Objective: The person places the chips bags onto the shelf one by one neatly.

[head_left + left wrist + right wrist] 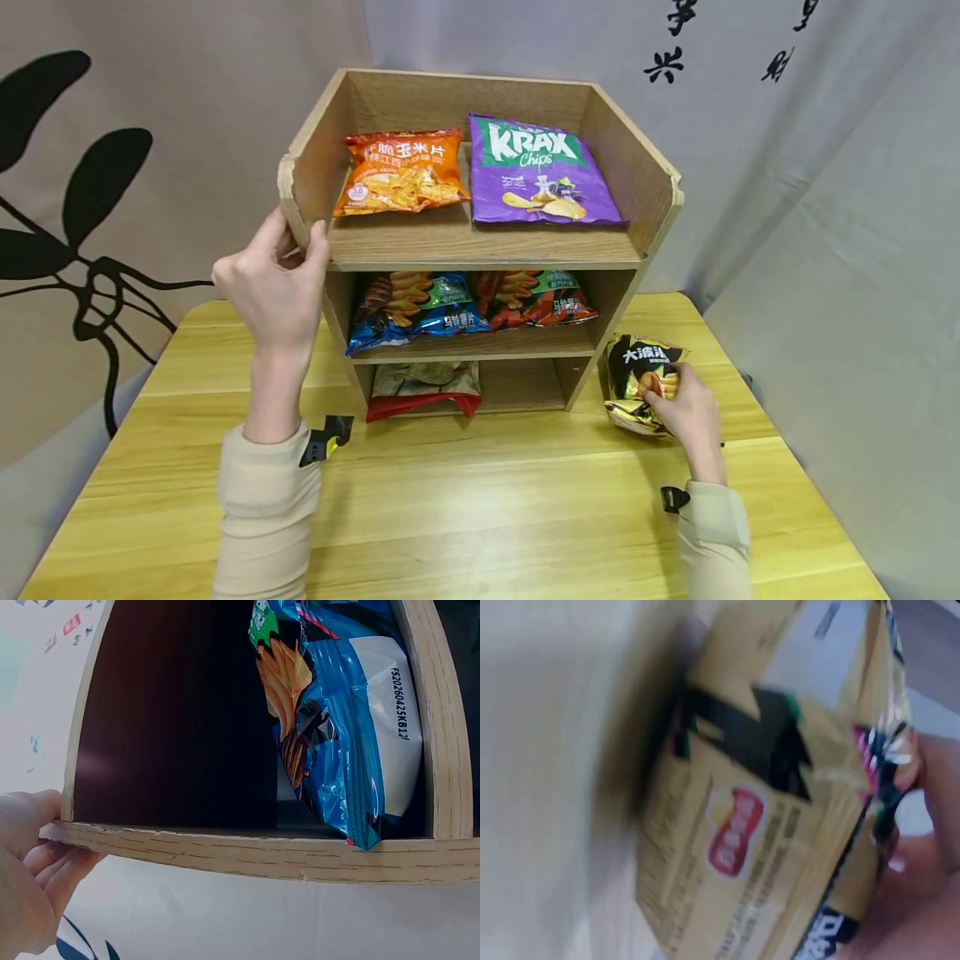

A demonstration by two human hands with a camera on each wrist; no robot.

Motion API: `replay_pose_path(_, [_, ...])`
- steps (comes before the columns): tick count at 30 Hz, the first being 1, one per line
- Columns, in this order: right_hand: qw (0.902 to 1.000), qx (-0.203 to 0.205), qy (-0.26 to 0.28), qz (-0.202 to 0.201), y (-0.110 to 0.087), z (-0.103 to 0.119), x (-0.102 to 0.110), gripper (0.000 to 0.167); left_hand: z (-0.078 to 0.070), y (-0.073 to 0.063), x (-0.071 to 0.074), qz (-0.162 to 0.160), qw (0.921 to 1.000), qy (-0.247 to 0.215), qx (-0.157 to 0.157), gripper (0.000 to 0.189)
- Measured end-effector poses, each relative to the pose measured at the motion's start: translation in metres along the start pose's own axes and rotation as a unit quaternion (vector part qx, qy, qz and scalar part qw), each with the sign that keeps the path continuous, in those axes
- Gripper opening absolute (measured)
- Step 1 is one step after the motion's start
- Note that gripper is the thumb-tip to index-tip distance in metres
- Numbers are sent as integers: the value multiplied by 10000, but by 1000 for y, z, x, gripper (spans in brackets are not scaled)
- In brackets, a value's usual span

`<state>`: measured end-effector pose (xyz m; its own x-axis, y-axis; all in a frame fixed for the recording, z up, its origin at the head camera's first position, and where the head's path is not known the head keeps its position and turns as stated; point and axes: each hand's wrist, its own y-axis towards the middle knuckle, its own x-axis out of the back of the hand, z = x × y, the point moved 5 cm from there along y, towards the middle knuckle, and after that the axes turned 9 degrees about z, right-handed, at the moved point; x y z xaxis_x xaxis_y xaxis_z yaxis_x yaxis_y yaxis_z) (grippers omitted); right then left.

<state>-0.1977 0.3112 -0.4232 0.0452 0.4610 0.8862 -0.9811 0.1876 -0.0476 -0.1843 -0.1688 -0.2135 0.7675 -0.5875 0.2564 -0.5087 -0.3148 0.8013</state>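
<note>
With fingers and thumb, my left hand (277, 271) grips the front left edge of the wooden shelf (480, 258); the left wrist view shows the thumb and fingers on either side of that edge. To the right of the shelf, my right hand (688, 408) pinches a black and gold chip bag (637, 375) by its front. The right wrist view shows the gold back of this bag (735, 832), blurred, tilted beside the tabletop. On the top shelf lie an orange chip bag (405, 172) and a purple chip bag (540, 175).
The middle shelf holds a blue chip bag (420, 308) and a red chip bag (536, 300). A pale bag with a red edge (425, 387) lies at the left of the bottom shelf. Everything stands on a wooden table (480, 508), with a grey curtain (480, 37) behind.
</note>
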Motion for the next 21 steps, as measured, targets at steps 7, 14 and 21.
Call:
replay_pose_path(7, [9931,772,-168,866,-13,-8,22,68,-1,0,0,-54,10000,42,-23,21])
replay_pose_path(14, [9728,1606,-331,1634,-31,-12,36,59,-1,0,-1,13,10000,-17,-14,21])
replay_pose_path(21, [9525,2058,-299,2227,-46,-6,49,52,-1,0,-1,-55,10000,-35,-55,22])
